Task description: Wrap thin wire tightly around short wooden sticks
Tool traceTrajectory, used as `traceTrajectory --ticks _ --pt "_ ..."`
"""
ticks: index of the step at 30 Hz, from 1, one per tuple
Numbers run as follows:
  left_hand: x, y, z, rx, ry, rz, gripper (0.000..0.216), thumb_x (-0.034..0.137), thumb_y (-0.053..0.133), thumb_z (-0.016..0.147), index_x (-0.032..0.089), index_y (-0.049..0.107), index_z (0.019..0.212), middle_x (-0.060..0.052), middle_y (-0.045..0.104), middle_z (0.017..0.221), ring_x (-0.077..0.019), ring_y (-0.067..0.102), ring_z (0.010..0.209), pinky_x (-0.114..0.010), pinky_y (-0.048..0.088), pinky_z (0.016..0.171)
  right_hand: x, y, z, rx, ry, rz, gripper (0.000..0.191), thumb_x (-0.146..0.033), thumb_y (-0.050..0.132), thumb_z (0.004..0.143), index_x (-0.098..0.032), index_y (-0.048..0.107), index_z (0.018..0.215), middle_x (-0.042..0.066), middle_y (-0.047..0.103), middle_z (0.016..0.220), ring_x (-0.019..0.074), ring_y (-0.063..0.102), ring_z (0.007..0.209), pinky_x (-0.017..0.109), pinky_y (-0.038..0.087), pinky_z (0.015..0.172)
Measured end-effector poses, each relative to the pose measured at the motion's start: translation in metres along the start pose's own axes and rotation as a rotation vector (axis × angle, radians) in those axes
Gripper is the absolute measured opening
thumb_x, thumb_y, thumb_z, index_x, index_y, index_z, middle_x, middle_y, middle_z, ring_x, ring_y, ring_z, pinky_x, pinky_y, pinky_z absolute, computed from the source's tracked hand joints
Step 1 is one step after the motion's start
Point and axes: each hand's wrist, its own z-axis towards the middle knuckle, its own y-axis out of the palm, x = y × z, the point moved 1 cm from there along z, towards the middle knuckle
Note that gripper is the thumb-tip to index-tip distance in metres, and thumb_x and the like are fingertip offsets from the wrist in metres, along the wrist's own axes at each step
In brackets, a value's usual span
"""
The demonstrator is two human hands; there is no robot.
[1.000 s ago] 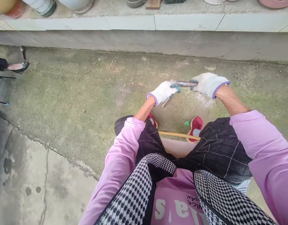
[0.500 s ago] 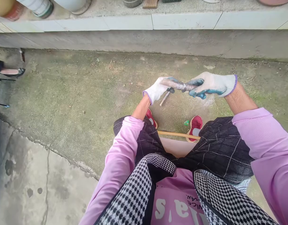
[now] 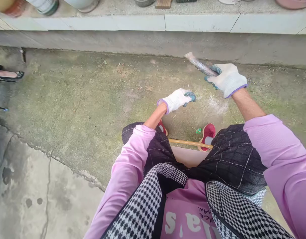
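Observation:
My right hand (image 3: 228,78), in a white knit glove with blue-grey coated fingers, is closed around a stick-like piece (image 3: 202,67). The middle of this piece is wound with something silvery, like wire or film, and its pale brownish far end points up and left toward the wall. My left hand (image 3: 180,99), gloved the same way, hovers lower and to the left, apart from the piece. Its fingers are curled together, and whatever may be inside them is hidden.
A concrete ledge (image 3: 123,10) edged with white tiles (image 3: 140,22) carries pots and a wooden block (image 3: 163,3). A green scrap (image 3: 198,130) lies by my red shoe (image 3: 208,135). At far left is another person's foot (image 3: 11,75). A yellowish rod (image 3: 190,143) crosses between my knees.
My left hand has let go of the wrapped piece and dropped slightly. My right hand has lifted it up toward the wall. The thin stick hanging below my left hand is no longer seen.

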Motion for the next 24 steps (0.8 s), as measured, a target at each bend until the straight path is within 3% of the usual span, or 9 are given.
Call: traceTrajectory --ticks 3,6,10,12,16,20,24 --pt "-0.005 -0.008 0.006 0.037 0.042 0.0 0.014 0.025 0.076 0.1 0.018 0.088 0.1 0.001 0.069 0.077 -0.0146 0.059 0.07 -0.027 0.046 0.069 0.009 -0.003 0.002 -0.058 -0.021 -0.303 0.023 -0.025 0.084 0.116 -0.014 0.088 0.136 0.021 0.089 0.124 0.0301 0.071 0.106 0.043 0.049 0.098" --pt "-0.011 -0.014 0.014 0.082 0.071 -0.027 0.011 0.024 0.079 0.099 0.017 0.088 0.1 0.0 0.075 0.084 -0.0136 0.061 0.071 -0.027 0.051 0.072 0.013 0.0 0.001 -0.185 -0.036 -0.445 0.026 -0.024 0.079 0.118 -0.011 0.089 0.139 0.026 0.089 0.128 0.0275 0.065 0.095 0.043 0.043 0.088" --pt "-0.018 -0.022 0.018 0.15 0.093 -0.09 0.01 0.026 0.085 0.101 0.017 0.088 0.101 -0.002 0.078 0.087 -0.0138 0.065 0.072 -0.03 0.057 0.076 0.01 0.011 -0.011 -0.418 -0.062 -0.462 0.007 -0.021 0.082 0.113 -0.017 0.087 0.11 0.009 0.077 0.085 0.0212 0.054 0.073 0.04 0.041 0.075" --pt "-0.02 -0.026 0.017 0.177 0.096 -0.114 0.01 0.027 0.086 0.101 0.017 0.088 0.101 -0.003 0.08 0.088 -0.0149 0.068 0.074 -0.031 0.061 0.079 0.009 0.013 -0.021 -0.556 -0.059 -0.359 0.014 -0.017 0.082 0.109 -0.02 0.082 0.095 0.002 0.064 0.069 0.0184 0.053 0.066 0.038 0.04 0.07" --pt "-0.017 -0.032 0.017 0.204 0.095 -0.172 0.01 0.028 0.087 0.099 0.018 0.088 0.099 -0.004 0.082 0.088 -0.0165 0.073 0.079 -0.03 0.063 0.082 0.011 0.005 -0.036 -0.708 -0.086 -0.088 0.012 -0.031 0.096 0.1 -0.023 0.087 0.098 -0.003 0.066 0.069 0.0156 0.057 0.061 0.032 0.042 0.062" --pt "-0.012 -0.028 0.023 0.24 0.091 -0.269 0.008 0.018 0.084 0.098 0.018 0.082 0.09 -0.002 0.079 0.084 -0.0159 0.071 0.079 -0.03 0.06 0.083 0.009 -0.011 -0.042 -0.682 -0.14 0.275 0.045 -0.053 0.112 0.084 -0.026 0.095 0.114 -0.002 0.071 0.078 0.0162 0.06 0.063 0.029 0.047 0.056" --pt "-0.005 -0.014 0.019 0.166 0.038 -0.273 0.014 0.013 0.075 0.102 0.017 0.082 0.09 0.002 0.074 0.082 -0.0103 0.059 0.068 -0.026 0.054 0.076 0.005 -0.016 -0.038 -0.431 -0.133 0.479 0.053 -0.058 0.112 0.086 -0.022 0.09 0.119 0.001 0.068 0.08 0.017 0.056 0.065 0.031 0.05 0.055"
